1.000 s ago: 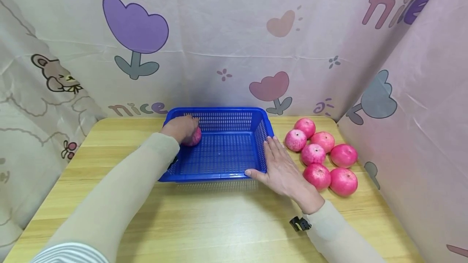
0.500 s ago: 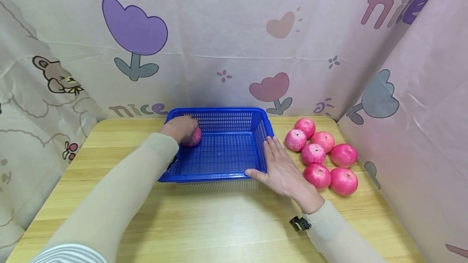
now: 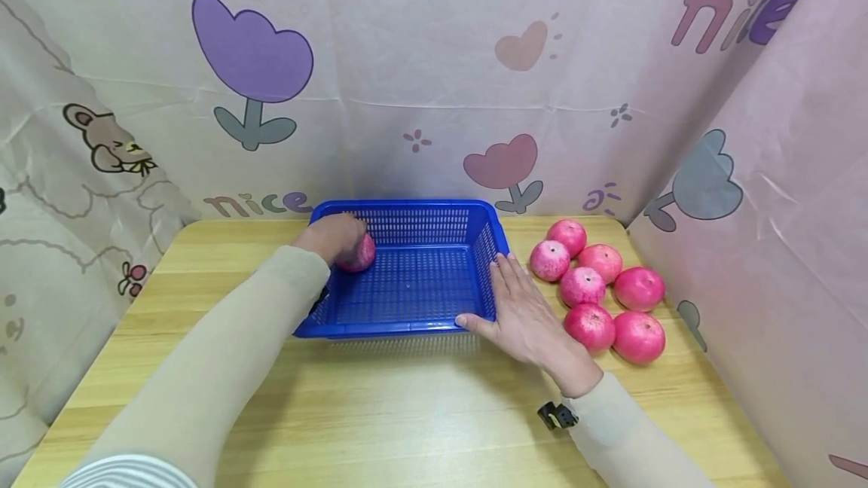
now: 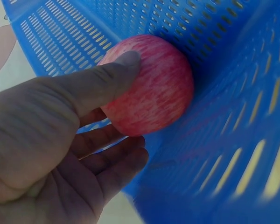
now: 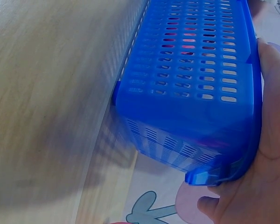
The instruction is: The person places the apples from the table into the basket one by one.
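Note:
A blue plastic basket [image 3: 407, 330] with slotted walls stands on the table. My left hand [image 3: 335, 236] reaches into its left end and holds a red streaked apple [image 4: 158, 84]. In the left wrist view the thumb lies on top of the apple and the fingers curl beneath it, beside the slotted walls. My right hand [image 3: 522, 315] lies over the basket's near right corner with fingers straight and thumb spread. In the right wrist view that hand [image 5: 275, 126] presses along the rim.
Several pink-red apples [image 3: 590, 326] sit loosely grouped on the wooden table [image 3: 407, 413], to the right of the basket and close to the right hand. A printed curtain [image 3: 407, 96] hangs right behind the table and along its sides.
Almost nothing differs: the left hand stays on the apple at the basket's left end, and the right hand remains on the rim.

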Tool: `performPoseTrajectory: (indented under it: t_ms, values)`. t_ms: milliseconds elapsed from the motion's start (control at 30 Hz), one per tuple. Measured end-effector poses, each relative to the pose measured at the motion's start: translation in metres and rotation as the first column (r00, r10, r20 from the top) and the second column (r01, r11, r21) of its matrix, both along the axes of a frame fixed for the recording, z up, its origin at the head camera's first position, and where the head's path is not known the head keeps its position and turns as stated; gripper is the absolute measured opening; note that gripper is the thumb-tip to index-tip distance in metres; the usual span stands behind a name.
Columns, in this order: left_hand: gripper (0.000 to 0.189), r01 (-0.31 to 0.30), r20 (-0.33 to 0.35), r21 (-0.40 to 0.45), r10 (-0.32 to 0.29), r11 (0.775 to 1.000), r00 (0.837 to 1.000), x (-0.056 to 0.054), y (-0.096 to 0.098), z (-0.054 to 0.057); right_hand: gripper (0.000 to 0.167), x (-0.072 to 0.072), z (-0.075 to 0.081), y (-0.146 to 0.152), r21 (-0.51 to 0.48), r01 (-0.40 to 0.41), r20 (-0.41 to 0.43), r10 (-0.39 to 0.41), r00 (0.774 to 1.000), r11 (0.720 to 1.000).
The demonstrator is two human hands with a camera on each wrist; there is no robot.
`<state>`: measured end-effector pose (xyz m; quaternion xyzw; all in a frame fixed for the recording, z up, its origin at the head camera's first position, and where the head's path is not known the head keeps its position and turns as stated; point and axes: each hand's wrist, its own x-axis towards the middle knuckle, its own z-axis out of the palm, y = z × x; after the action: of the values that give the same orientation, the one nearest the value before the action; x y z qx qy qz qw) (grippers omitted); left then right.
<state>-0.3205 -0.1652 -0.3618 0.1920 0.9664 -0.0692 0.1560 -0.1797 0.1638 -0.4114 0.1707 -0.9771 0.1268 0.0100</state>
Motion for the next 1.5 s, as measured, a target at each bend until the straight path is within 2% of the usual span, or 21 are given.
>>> performPoseTrajectory:
  t_ms: [167,467,567,700,900,1167,1500]
  values:
    - [0.039,0.011,-0.024,0.033,-0.010,0.999,1.000,0.003,-0.004,0.005,0.118,0.000,0.000,0.000,-0.001,-0.001,0.004,0.001,1.000,1.000]
    - [0.031,0.025,-0.047,0.098,-0.021,0.995,0.999,0.003,-0.011,0.010,0.118,-0.001,0.000,0.001,-0.009,-0.008,0.007,0.008,1.000,1.000]
    - [0.041,0.038,-0.061,0.111,-0.031,0.993,0.998,0.005,-0.013,0.013,0.118,0.000,0.001,0.001,-0.012,-0.006,0.009,0.006,1.000,1.000]
    - [0.058,0.022,-0.052,0.135,-0.015,0.991,0.999,0.010,-0.016,0.017,0.118,0.000,0.001,0.001,-0.016,-0.011,-0.005,0.011,1.000,1.000]
    - [0.063,-0.010,-0.043,0.221,0.020,0.975,0.999,0.018,-0.023,0.022,0.118,0.000,0.001,0.001,-0.017,-0.011,-0.005,0.011,1.000,1.000]
    - [0.067,0.003,-0.092,0.279,0.024,0.960,0.995,0.033,-0.034,0.024,0.118,-0.001,0.000,0.000,-0.023,-0.004,0.007,0.004,1.000,1.000]
    - [0.073,0.004,-0.176,0.324,0.056,0.946,0.983,0.062,-0.049,0.025,0.118,0.001,-0.001,0.000,-0.034,-0.004,-0.008,0.004,1.000,0.999]
